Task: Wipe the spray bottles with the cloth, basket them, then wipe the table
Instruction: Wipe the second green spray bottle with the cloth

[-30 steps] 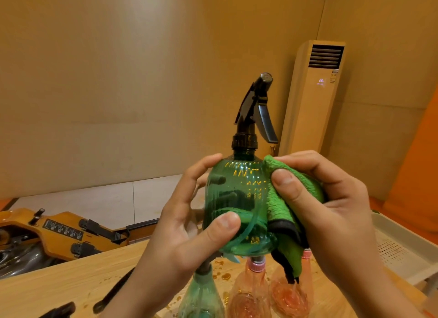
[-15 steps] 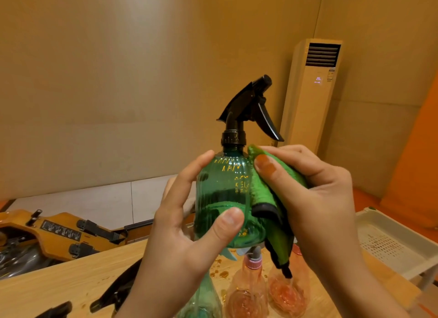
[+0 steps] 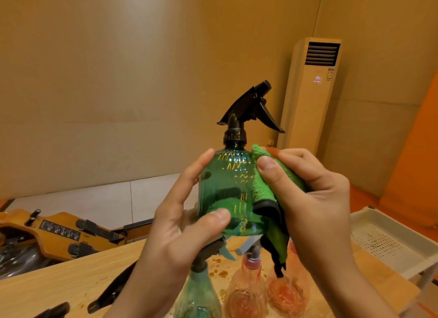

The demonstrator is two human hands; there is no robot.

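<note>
The dark green ribbed plastic spray bottle [image 3: 227, 194] with black trigger head is held upright in the air above the pale wooden table [image 3: 59, 284]. The left hand [image 3: 180, 230] grasps its lower body, thumb on the near side. The right hand [image 3: 315, 199] pinches the folded green microfibre cloth [image 3: 263, 189] against the bottle's right shoulder. To wipe well, the left hand should probably turn the bottle while the cloth presses along the ribs down to the base. The white perforated basket [image 3: 391, 225] waits at the right.

Warm dim light, wide-angle edge warp
</note>
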